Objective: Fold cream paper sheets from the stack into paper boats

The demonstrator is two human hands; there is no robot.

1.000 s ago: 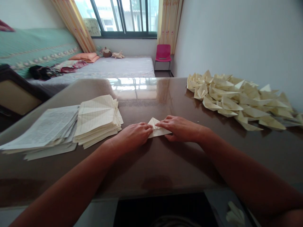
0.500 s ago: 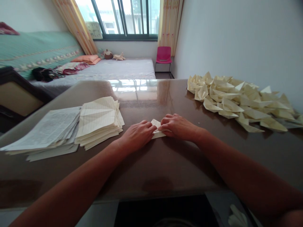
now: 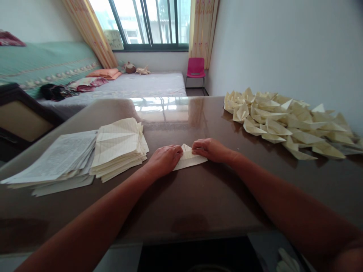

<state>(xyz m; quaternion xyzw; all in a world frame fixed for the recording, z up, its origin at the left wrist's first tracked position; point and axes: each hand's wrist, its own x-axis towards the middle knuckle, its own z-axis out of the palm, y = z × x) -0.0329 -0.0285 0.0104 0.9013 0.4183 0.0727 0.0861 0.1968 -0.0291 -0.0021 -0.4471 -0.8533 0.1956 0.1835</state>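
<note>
Your left forearm [image 3: 110, 211] and right forearm [image 3: 272, 192], both bare, reach forward from the lower corners and slant inward, so your hands come close together at the centre — near, with a narrow gap between them. Your left hand [image 3: 166, 159] is back-side up, its fingers bent and bunched toward the right. Your right hand [image 3: 211, 150] lies slightly farther forward, knuckles arched, fingers curled toward the left — thumb mostly hidden.

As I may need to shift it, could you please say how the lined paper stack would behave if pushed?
The lined paper stack would probably splay, since its edges sit staggered. It may also slide easily on the glossy tabletop.
</note>
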